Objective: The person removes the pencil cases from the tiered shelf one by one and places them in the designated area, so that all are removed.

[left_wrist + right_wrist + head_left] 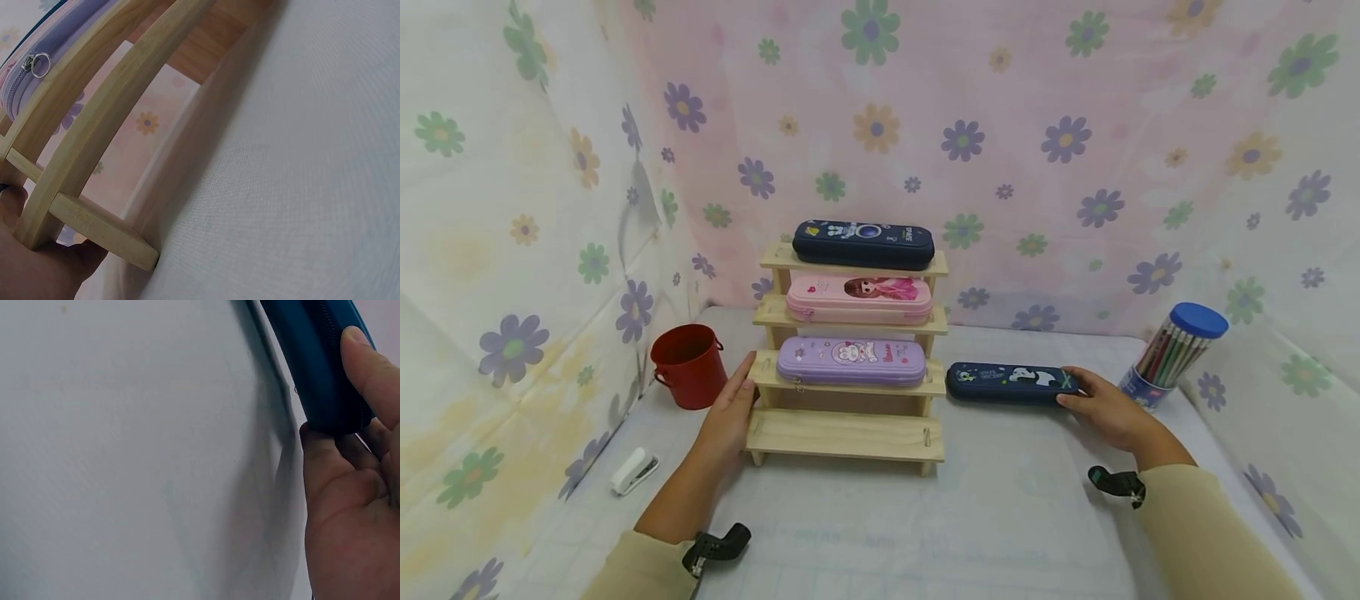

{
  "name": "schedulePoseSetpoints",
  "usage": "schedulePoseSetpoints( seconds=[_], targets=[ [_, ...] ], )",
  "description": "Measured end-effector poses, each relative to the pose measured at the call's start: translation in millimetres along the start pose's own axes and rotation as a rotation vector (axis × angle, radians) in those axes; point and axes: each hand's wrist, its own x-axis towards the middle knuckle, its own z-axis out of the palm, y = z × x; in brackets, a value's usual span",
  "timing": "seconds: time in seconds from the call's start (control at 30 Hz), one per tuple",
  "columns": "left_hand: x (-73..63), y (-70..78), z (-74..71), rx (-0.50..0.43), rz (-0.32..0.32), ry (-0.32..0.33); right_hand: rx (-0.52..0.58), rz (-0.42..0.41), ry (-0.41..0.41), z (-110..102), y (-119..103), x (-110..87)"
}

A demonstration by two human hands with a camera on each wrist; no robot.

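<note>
In the head view, my right hand (1108, 408) pinches the right end of a dark navy pencil case (1011, 384) with panda pictures, just right of the wooden step rack (846, 435). The right wrist view has the thumb (369, 365) on the case's zipped side and fingers under its end. My left hand (730, 417) rests along the rack's left side, its fingers pointing away from me. On the upper steps lie a navy space pencil case (863, 246), a pink one (859, 300) and a purple one (852, 362). The lowest step is bare.
A small red bucket (688, 367) stands left of the rack, with a white stapler (635, 472) nearer me. At the right is a blue-lidded tub of pencils (1172, 354). Flowered cloth (910, 92) hangs behind and on both sides of the white-covered table (1000, 533).
</note>
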Motion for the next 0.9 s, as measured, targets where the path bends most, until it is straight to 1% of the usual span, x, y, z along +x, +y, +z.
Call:
schedulePoseSetpoints(
  seconds=[0.13, 0.37, 0.47, 0.57, 0.73, 0.9],
  targets=[
    [-0.3, -1.1, 0.6, 0.0, 0.001, 0.0, 0.005, 0.014, 0.002, -2.8, 1.7, 0.6],
    [-1.4, 0.4, 0.4, -0.034, -0.002, -0.007, 0.027, 0.036, 0.023, -7.1, 6.2, 6.4],
    [-2.4, 1.0, -1.4, -0.04, -0.016, 0.001, -0.007, 0.034, 0.032, -6.8, 7.0, 11.0],
    [-2.1, 1.3, -3.1, -0.051, -0.02, 0.007, -0.067, 0.039, 0.05, -5.5, 6.1, 14.3],
    [0.4, 1.9, -1.6, -0.057, -0.014, -0.011, -0.135, 0.062, 0.09, -4.0, 5.4, 13.8],
    [0.4, 1.1, 0.9, -0.045, -0.026, 0.001, -0.146, 0.079, 0.101, -2.4, 4.8, 10.1]
  ],
)
